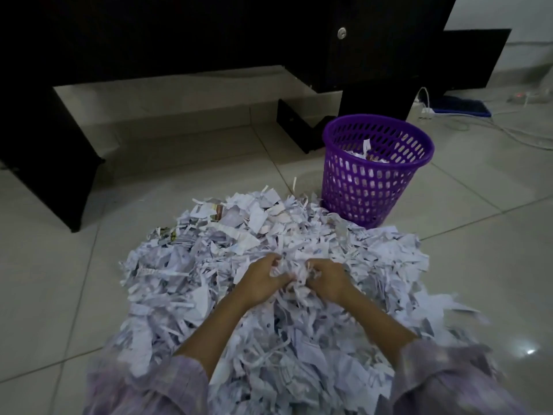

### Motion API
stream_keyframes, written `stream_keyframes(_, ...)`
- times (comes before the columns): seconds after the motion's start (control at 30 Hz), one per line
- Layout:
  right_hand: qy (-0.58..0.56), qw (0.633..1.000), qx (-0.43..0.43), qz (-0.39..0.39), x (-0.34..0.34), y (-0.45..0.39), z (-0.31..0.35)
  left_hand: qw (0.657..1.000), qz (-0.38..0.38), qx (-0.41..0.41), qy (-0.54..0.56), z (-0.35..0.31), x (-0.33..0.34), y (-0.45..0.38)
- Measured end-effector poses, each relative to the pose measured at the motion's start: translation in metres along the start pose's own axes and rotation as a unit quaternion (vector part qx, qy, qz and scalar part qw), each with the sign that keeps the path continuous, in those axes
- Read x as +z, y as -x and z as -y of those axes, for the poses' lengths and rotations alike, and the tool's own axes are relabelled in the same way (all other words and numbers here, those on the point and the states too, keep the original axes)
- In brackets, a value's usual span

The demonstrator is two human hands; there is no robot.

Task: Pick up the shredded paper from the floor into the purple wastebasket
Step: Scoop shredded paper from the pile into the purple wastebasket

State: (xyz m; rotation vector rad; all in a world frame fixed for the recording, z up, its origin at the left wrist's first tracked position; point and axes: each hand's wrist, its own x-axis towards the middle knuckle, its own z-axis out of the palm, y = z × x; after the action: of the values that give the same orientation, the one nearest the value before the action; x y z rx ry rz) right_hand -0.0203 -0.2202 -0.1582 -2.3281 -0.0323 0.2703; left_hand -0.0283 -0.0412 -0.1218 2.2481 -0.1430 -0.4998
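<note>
A large heap of shredded paper [263, 265] lay spread over the pale tiled floor [59, 295], reaching from the person's sleeves at the near edge of the view up to the foot of the purple wastebasket [377, 170]. The wastebasket stood upright on the tiles at the far right side of the heap, its base touching the outermost shreds, and some paper already showed inside it through the perforated wall and below the rim.

Both hands were sunk into the middle of the heap, close together. The left hand [263, 278] had its fingers curled in around a clump of shreds, and the right hand [327, 278] was likewise closed on a bunch of paper, the two clumps meeting between them. Loose lilac sleeves [167, 384] covered the forearms near the bottom of the view.

Beyond the heap stood a dark desk [179, 31] with a small round lock [341, 32] on one panel, its legs resting on the tiles. At the far right, by the wall, white cables [466, 122] trailed across the floor beside a flat blue object [460, 107]
</note>
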Motion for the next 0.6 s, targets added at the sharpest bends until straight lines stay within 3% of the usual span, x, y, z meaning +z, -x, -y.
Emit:
stream_keyframes(0.2,-0.24,0.97,0.037,-0.014,-0.031,0.0,0.039,0.984,-0.007,0.05,0.171,-0.031,-0.005,0.014)
stream_keyframes(0.37,-0.384,0.92,0.062,0.052,-0.028,0.007,0.063,0.973,-0.058,0.035,0.219,-0.035,-0.003,0.003)
stream_keyframes(0.47,-0.328,0.935,0.104,0.083,-0.031,0.001,0.064,0.978,-0.12,0.026,0.17,-0.027,-0.007,-0.001)
stream_keyframes(0.6,-0.293,0.945,0.071,0.13,-0.037,-0.001,0.061,0.956,-0.193,0.013,0.22,-0.021,-0.016,0.0)
